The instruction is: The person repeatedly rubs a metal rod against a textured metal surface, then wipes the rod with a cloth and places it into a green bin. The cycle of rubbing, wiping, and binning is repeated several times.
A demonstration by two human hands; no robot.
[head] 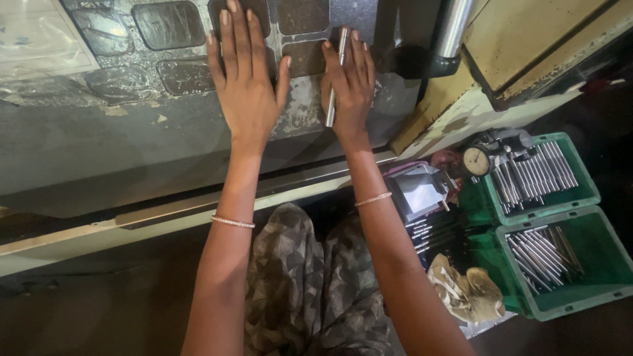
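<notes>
Slim steel rod point(335, 76), straight, shiny, grey, lying upright along back of right hand point(349, 82), between its fingers, at about 12 o'clock in frame. Right hand flat on worn grey panel point(132, 138), fingers spread, rod wedged between them rather than clenched. Left hand point(245, 79) at 11 o'clock, palm down on dark square buttons point(168, 25), fingers released and splayed, holding nothing. Thin bracelets on both wrists. At 3 o'clock, green bin point(587, 191) full of similar rods, dial gauge point(476, 160) at its left edge. At 4 o'clock, second green bin point(603, 264), fewer rods piled at left. Rag point(465, 290) beside it.
</notes>
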